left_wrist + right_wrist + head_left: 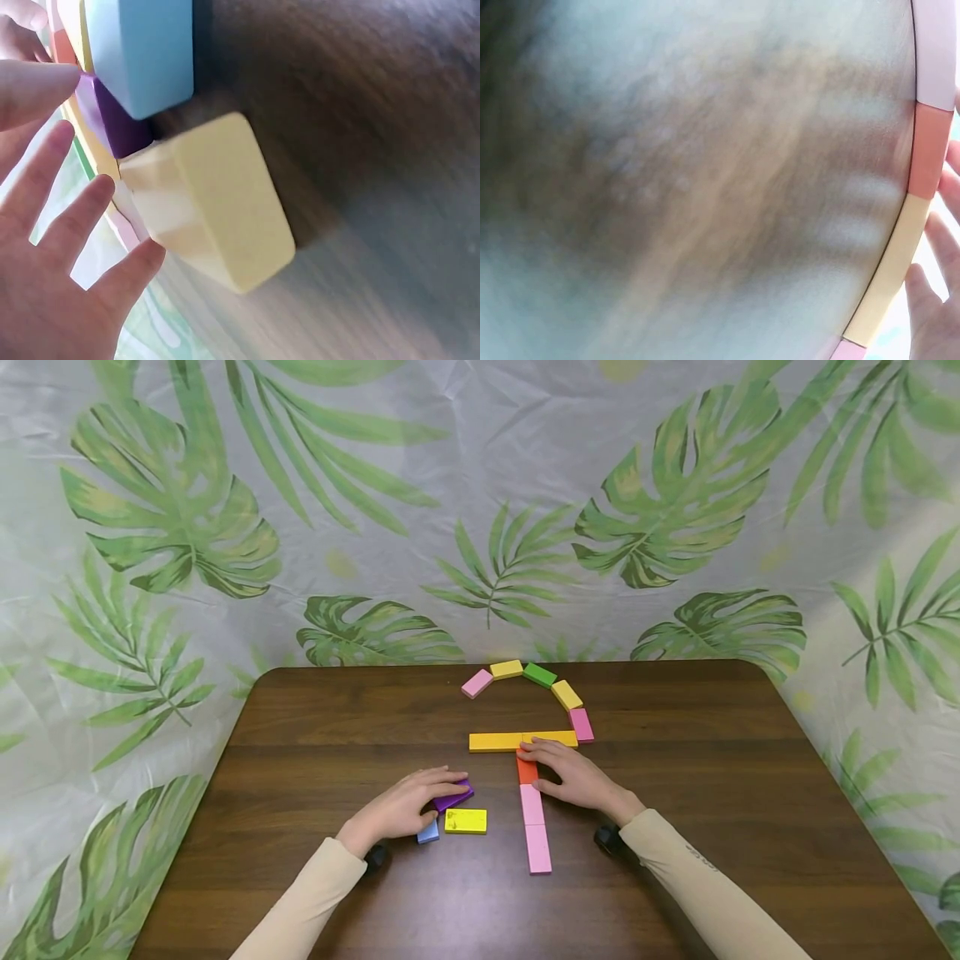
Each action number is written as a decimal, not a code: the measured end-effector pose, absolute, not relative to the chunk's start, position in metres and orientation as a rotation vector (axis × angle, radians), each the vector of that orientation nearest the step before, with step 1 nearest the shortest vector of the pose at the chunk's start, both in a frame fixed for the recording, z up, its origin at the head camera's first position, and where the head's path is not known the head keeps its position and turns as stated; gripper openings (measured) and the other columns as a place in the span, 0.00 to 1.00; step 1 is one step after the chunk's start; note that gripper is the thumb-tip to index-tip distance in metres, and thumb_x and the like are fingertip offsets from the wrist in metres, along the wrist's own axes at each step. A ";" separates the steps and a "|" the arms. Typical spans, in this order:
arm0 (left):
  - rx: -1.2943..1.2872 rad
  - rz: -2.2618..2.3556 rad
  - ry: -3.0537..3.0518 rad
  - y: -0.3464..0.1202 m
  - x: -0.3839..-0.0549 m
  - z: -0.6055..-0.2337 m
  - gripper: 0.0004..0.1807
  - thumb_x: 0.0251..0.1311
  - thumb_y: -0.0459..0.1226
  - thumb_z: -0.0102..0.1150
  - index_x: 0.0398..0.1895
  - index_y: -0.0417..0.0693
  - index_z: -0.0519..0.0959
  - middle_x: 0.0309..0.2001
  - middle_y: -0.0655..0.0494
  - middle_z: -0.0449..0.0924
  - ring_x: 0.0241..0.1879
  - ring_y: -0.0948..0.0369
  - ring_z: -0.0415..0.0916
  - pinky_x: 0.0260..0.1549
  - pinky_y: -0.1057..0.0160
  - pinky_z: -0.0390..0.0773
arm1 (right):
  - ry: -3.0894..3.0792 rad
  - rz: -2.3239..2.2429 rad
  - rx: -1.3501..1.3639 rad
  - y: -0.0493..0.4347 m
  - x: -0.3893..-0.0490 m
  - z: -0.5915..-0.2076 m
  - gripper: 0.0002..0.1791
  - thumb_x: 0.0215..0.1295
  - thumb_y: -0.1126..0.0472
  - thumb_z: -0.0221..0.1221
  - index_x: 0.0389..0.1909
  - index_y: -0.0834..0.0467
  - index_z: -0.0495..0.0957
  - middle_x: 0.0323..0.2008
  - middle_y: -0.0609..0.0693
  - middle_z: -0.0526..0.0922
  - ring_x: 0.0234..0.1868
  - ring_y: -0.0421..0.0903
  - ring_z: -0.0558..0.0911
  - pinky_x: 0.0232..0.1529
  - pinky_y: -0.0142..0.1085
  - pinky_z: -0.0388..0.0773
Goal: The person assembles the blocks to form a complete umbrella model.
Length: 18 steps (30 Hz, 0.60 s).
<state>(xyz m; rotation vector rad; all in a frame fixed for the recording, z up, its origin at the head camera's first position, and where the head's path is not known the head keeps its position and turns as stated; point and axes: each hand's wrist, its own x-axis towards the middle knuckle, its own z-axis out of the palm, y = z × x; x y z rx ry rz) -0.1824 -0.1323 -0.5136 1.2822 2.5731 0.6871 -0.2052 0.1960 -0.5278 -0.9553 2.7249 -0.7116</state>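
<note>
My left hand [401, 806] hovers low over loose blocks, its fingers spread, partly covering a purple block [454, 796] and a light blue block [428, 832]. A pale cream block [225, 202] shows beside its fingers in the left wrist view; the hand hides it in the head view. Just right of them lies a bright yellow block [466, 822]. With fingers extended, my right hand [573, 777] rests at the junction of a red-orange block [527, 772] and a row of orange-yellow blocks [495, 742]. Two pink blocks [534, 827] continue the column below the red-orange one.
Beyond the row, an arc of blocks curves left: pink [581, 725], yellow [567, 695], green [539, 674], yellow [506, 669] and pink [477, 683]. The brown wooden table [315, 718] ends at a leaf-patterned curtain [510, 485].
</note>
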 end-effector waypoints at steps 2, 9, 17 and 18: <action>1.293 0.683 2.574 -0.131 -0.182 -0.515 0.29 0.55 0.26 0.56 0.63 0.45 0.74 0.67 0.51 0.66 0.67 0.47 0.59 0.63 0.44 0.59 | 2.726 -0.708 -0.954 0.196 -0.205 -0.528 0.30 0.65 0.51 0.59 0.67 0.56 0.68 0.68 0.51 0.65 0.70 0.53 0.59 0.67 0.51 0.56; 1.297 0.630 2.584 -0.128 -0.184 -0.515 0.27 0.56 0.27 0.57 0.63 0.45 0.74 0.66 0.52 0.67 0.66 0.49 0.61 0.62 0.46 0.61 | 2.726 -0.708 -0.945 0.196 -0.205 -0.528 0.30 0.65 0.51 0.59 0.67 0.56 0.68 0.68 0.51 0.65 0.70 0.52 0.59 0.67 0.51 0.56; 1.256 0.582 2.621 -0.124 -0.188 -0.513 0.26 0.57 0.29 0.59 0.61 0.45 0.75 0.64 0.53 0.69 0.62 0.53 0.66 0.58 0.48 0.67 | 2.727 -0.708 -0.955 0.196 -0.205 -0.529 0.30 0.65 0.51 0.58 0.67 0.56 0.68 0.69 0.51 0.65 0.70 0.53 0.59 0.67 0.51 0.55; 1.245 0.582 2.627 -0.124 -0.188 -0.513 0.26 0.57 0.29 0.60 0.62 0.45 0.75 0.64 0.53 0.69 0.62 0.52 0.66 0.57 0.48 0.67 | 2.727 -0.709 -0.958 0.197 -0.205 -0.529 0.30 0.65 0.51 0.58 0.67 0.56 0.68 0.69 0.51 0.65 0.70 0.53 0.59 0.67 0.51 0.55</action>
